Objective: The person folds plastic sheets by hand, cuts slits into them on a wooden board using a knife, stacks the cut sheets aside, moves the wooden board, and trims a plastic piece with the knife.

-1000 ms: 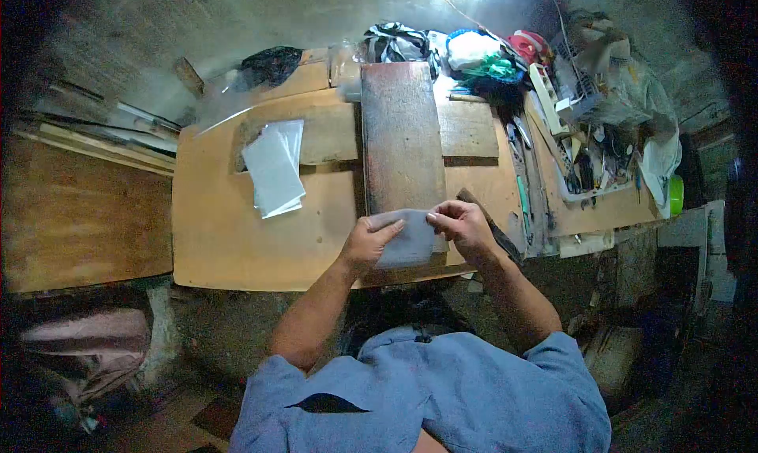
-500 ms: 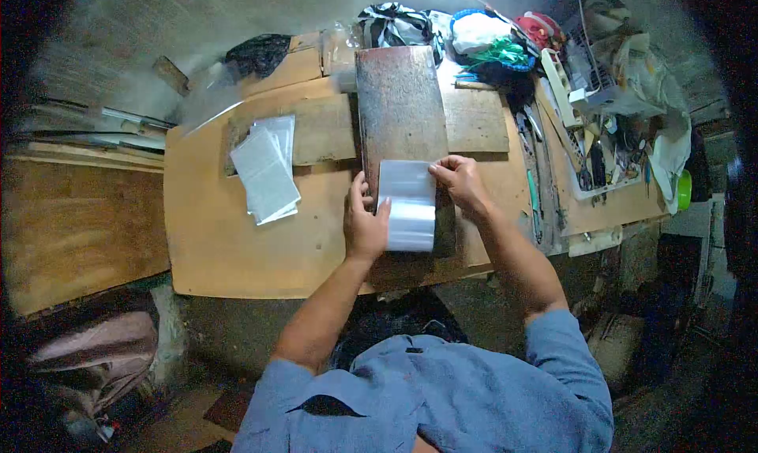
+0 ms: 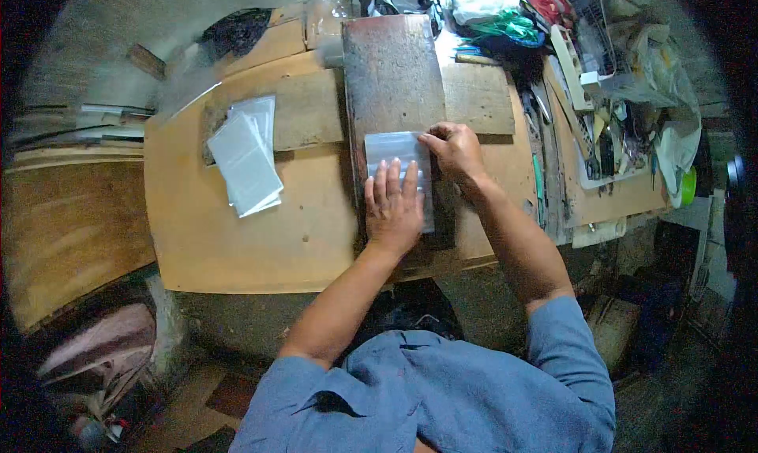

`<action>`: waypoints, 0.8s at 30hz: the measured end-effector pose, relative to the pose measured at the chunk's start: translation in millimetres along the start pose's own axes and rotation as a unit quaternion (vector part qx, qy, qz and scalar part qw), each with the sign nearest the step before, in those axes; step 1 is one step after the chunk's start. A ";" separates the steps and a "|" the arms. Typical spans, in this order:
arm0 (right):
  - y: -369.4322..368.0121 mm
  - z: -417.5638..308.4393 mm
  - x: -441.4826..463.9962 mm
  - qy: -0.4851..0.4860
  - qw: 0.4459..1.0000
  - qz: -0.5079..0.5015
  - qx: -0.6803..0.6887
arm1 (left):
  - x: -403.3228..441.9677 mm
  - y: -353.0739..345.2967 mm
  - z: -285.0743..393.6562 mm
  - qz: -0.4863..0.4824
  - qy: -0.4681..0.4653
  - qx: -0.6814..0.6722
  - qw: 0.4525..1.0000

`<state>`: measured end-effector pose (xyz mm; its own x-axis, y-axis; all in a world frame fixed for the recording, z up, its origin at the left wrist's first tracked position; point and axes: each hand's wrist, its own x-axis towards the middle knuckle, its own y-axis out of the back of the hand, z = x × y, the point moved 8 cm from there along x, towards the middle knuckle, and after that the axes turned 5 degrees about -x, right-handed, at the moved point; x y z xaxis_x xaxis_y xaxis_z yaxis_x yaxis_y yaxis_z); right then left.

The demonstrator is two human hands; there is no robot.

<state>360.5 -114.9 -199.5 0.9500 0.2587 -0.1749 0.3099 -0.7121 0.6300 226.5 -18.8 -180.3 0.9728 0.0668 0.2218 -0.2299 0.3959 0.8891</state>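
A translucent plastic sheet or bag (image 3: pixel 387 143) lies flat on the near part of a dark wooden board (image 3: pixel 395 74). Flat on top of it rests my left hand (image 3: pixel 394 208), its fingers spread and pointing away from me. My right hand (image 3: pixel 456 154) pinches the sheet's far right corner between thumb and forefinger. To the left, a small fanned stack of similar clear sheets (image 3: pixel 249 159) lies partly on a lighter plank (image 3: pixel 308 109) and partly on the tan tabletop (image 3: pixel 237 255).
At the right is a white tray of tools (image 3: pixel 608 176), with a power strip (image 3: pixel 570 70) beyond it. A green-handled tool (image 3: pixel 539 186) lies along the table's right side. Plastic bags (image 3: pixel 482 7) are heaped at the back.
The raised, curled sheet has been laid out on the dark board. My left hand has moved from its left edge onto its top, fingers spread. My right hand still pinches the corner.
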 end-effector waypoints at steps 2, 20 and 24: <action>0.3 0.8 -0.1 0.013 1.000 0.006 0.000 | 2.6 -1.2 1.2 -0.011 0.005 -0.009 1.000; 5.1 -13.5 -0.6 0.057 0.997 0.028 -0.054 | 7.6 -8.7 -4.6 -0.014 -0.002 0.023 1.000; 3.6 -11.2 -0.1 0.048 0.997 0.036 -0.054 | 6.7 -16.2 -7.0 -0.035 -0.008 0.042 0.998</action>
<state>361.1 -110.1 -188.8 0.9597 0.2753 -0.0562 0.2306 -0.6575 0.7172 236.9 -18.3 -196.0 0.9863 0.0272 0.1629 -0.1630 0.3203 0.9332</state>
